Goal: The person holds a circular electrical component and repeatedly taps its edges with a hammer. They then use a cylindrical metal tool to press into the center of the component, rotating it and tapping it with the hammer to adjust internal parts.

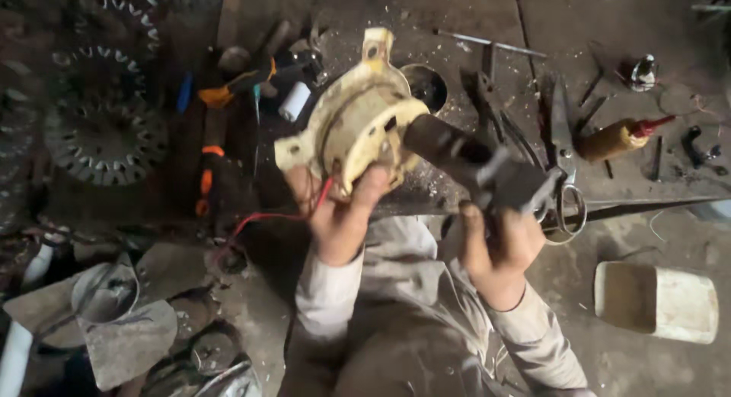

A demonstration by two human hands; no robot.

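My left hand (340, 214) grips a cream-coloured, dirty motor housing (354, 123) from below, holding it up over the workbench. Its mounting lugs stick out at the top and left. Red wires (263, 216) trail down from it past my wrist. My right hand (499, 241) holds a dark hammer (487, 165) by its handle, and the blurred head points at the side of the housing.
Scissors (563, 207) lie just right of my right hand. An amber bottle with a red nozzle (620, 137), pliers and rods lie at the back right. Round stator laminations (105, 134) are stacked at left, orange-handled tools (228, 89) nearby. A white tub (656, 299) sits at lower right.
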